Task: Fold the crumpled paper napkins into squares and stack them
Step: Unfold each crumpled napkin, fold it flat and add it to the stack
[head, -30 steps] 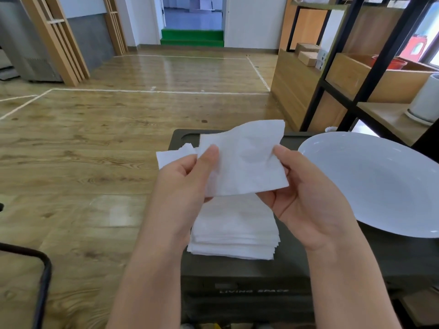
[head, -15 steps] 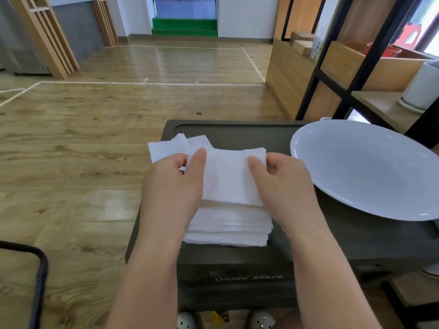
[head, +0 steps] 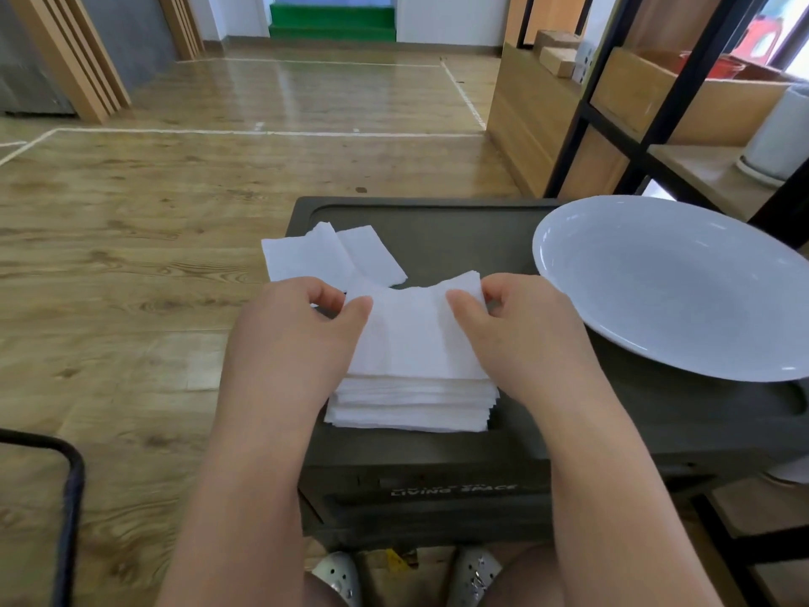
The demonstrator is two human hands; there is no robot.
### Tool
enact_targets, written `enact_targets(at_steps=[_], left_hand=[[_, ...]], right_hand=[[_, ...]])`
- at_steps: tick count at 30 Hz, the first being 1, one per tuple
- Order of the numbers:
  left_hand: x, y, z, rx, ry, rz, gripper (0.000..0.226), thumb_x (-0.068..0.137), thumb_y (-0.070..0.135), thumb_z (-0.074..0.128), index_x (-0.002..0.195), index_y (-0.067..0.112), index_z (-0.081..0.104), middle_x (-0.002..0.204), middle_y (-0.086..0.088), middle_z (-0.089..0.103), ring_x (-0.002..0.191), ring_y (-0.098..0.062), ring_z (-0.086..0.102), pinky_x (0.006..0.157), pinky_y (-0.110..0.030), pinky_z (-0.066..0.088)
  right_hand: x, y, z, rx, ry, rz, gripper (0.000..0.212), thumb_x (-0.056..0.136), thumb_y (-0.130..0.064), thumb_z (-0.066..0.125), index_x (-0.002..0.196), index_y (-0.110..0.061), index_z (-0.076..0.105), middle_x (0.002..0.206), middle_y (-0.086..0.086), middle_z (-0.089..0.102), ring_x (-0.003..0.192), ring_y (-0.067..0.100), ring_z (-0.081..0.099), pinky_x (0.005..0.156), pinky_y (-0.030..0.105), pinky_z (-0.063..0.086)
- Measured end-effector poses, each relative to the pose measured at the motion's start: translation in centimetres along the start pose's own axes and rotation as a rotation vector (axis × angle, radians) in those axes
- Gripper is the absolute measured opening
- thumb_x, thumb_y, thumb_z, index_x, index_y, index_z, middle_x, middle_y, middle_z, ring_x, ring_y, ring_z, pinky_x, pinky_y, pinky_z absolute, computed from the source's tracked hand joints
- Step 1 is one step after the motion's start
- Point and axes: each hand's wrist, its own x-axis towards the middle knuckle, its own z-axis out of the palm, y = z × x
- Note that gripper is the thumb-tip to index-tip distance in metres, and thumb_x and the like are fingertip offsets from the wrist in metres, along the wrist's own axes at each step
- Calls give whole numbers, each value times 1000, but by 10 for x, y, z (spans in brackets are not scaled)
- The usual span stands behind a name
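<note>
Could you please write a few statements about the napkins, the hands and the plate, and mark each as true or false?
1. Both hands, the left hand and the right hand, pinch the top napkin. True.
2. The top napkin lies over the stack of folded napkins. True.
3. The white plate holds several napkins. False: nothing shows in it.
4. The loose napkins lie on the floor. False: they lie on the dark box, beyond the stack.
5. The plate is to the right of the stack. True.
</note>
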Motion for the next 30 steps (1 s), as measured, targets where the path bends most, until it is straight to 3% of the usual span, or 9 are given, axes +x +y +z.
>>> enact_targets(at_steps=[2, 6, 10, 13, 16, 19, 23, 26, 30], left_hand=[[0, -2, 0, 22, -14, -3, 23, 86, 40, 63, 68, 26, 57, 65, 13, 52, 57, -5, 47, 50, -24, 31], [1, -5, 1, 40, -38, -17, 20, 83, 39, 66, 70, 26, 59, 66, 11, 54, 60, -7, 49, 51, -25, 31], [1, -8, 2, 55, -40, -39, 19, 81, 39, 69, 71, 25, 61, 68, 10, 56, 58, -9, 50, 50, -25, 31], [3, -11, 3, 46, -19, -54, 18, 78, 38, 72, 84, 25, 60, 73, 10, 57, 62, -10, 53, 53, -27, 36], [1, -7, 3, 12, 62, -9, 28, 80, 33, 71, 101, 29, 53, 77, 13, 54, 71, -6, 54, 57, -28, 38], [-5, 6, 6, -8, 157, 139, 16, 86, 34, 63, 99, 34, 54, 76, 13, 56, 73, 0, 54, 55, -22, 38], [-9, 14, 26, 80, 106, 285, 6, 91, 34, 54, 96, 33, 58, 79, 10, 59, 73, -6, 55, 55, -23, 37], [-6, 7, 39, 195, 74, 239, 17, 93, 33, 49, 104, 27, 61, 90, 4, 62, 83, -16, 57, 63, -27, 36], [-4, -4, 40, 202, 79, 184, 21, 95, 31, 46, 108, 26, 60, 94, 1, 62, 79, -16, 51, 63, -27, 35]], right_hand=[[1, 1, 2, -22, 9, 3, 39, 93, -43, 49, 77, -9, 60, 69, 5, 57, 58, 13, 49, 52, 18, 36], [3, 3, 4, -9, 9, 38, 46, 91, -44, 52, 59, -12, 41, 53, 1, 38, 48, 12, 36, 48, 21, 31], [3, 6, 6, -94, -2, 61, 45, 90, -43, 54, 59, -13, 40, 54, 0, 39, 49, 12, 37, 47, 22, 29], [2, 8, 11, -98, 10, 73, 40, 86, -41, 59, 63, -14, 41, 58, -4, 43, 53, 12, 40, 48, 22, 30], [0, 5, 7, -36, 184, 23, 25, 84, -41, 64, 78, -20, 50, 68, -9, 49, 61, 6, 46, 51, 17, 32], [-3, -8, 0, 63, 299, -99, 19, 86, -41, 63, 87, -25, 53, 65, -12, 46, 59, 2, 46, 52, 15, 31], [-2, -22, 20, 44, 209, -162, 8, 88, -32, 58, 91, -25, 55, 70, -10, 50, 70, 9, 51, 59, 27, 37], [2, -20, 37, -14, 111, -88, 9, 90, -28, 53, 93, -20, 55, 85, -4, 59, 81, 17, 55, 63, 30, 38], [4, -5, 39, -1, 84, 14, 18, 91, -32, 52, 81, -17, 51, 74, -4, 56, 70, 16, 53, 58, 29, 41]])
